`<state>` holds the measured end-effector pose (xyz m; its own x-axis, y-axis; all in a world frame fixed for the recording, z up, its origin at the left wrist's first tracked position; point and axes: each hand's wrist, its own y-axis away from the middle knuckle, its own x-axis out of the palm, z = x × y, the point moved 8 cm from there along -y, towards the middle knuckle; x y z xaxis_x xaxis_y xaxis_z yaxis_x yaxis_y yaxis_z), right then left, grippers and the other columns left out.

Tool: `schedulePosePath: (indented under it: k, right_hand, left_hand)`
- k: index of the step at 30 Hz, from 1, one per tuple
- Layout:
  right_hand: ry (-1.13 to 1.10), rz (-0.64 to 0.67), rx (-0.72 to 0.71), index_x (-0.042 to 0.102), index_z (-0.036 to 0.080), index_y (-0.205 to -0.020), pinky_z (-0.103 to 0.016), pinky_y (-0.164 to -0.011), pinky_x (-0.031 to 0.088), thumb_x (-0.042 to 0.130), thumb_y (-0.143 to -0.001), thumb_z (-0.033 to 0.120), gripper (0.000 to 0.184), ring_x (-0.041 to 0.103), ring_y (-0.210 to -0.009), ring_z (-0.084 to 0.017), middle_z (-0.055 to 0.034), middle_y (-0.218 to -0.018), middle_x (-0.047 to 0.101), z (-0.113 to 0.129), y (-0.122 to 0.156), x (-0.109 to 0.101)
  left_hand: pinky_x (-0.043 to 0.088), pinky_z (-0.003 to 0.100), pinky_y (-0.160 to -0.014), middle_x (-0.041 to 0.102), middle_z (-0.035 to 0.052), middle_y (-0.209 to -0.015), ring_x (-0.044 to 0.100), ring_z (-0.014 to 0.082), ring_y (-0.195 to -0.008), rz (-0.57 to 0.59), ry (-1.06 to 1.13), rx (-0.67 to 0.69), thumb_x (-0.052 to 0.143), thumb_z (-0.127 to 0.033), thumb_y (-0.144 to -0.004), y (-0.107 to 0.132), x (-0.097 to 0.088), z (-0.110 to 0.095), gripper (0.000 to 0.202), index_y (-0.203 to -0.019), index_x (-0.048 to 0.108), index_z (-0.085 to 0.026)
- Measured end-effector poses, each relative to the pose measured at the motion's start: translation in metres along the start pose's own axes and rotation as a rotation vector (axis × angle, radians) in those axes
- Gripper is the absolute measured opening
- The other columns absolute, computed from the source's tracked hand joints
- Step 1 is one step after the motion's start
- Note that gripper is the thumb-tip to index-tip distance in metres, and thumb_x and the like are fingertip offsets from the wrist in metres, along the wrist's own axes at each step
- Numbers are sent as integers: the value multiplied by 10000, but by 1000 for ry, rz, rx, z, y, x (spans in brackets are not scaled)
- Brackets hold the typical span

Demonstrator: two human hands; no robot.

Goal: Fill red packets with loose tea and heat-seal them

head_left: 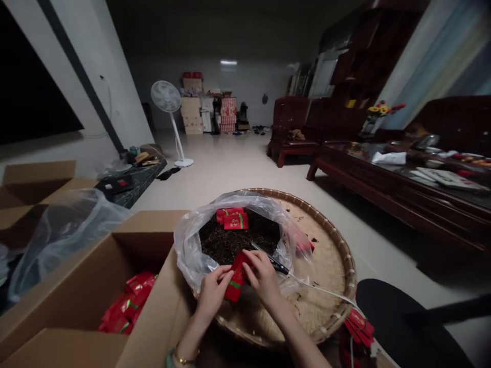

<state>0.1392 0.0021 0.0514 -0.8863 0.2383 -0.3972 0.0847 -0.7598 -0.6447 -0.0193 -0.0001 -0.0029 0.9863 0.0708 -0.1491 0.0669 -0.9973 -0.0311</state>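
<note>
Between my two hands is a small red packet [235,284] with a green band, held at a slant above the near rim of the basket. My left hand [213,289] pinches its left edge, and my right hand [262,276] has its fingers closed on the upper right end. Just beyond, an open clear plastic bag [187,240] holds dark loose dried leaves [230,243] that look like tea. Two or so red packets [236,221] lie on the leaves. A black pen-like tool [279,265] with a white cord rests beside my right hand.
The bag stands in a round woven bamboo tray [326,225]. At left, an open cardboard box [88,276] contains several red packets [130,301]. More red packets [359,326] sit by the tray's lower right. A black round base [406,317] and dark wooden table [402,189] are at right.
</note>
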Motion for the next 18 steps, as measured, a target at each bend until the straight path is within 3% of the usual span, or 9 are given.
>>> schedulePosePath:
  k: [7, 18]
  right_hand:
    - [136, 34, -139, 535, 276, -1267, -392, -803, 546, 458, -902, 142, 396, 597, -950, -217, -99, -1042, 638, 6, -6, 0]
    - [258, 216, -216, 420, 194, -1364, -416, -891, 540, 424, -904, 115, 467, 576, -1092, -236, -140, -1214, 602, -20, -15, 12]
  left_hand:
    - [568, 295, -645, 749, 91, -804, 705, 234, -740, 22, 118, -102, 660, -479, -697, -15, 7, 20, 411, -920, 693, -136]
    - [572, 289, -646, 749, 92, -811, 705, 229, -735, 29, 98, -84, 629, -445, -738, -33, 21, 26, 367, -926, 699, -138]
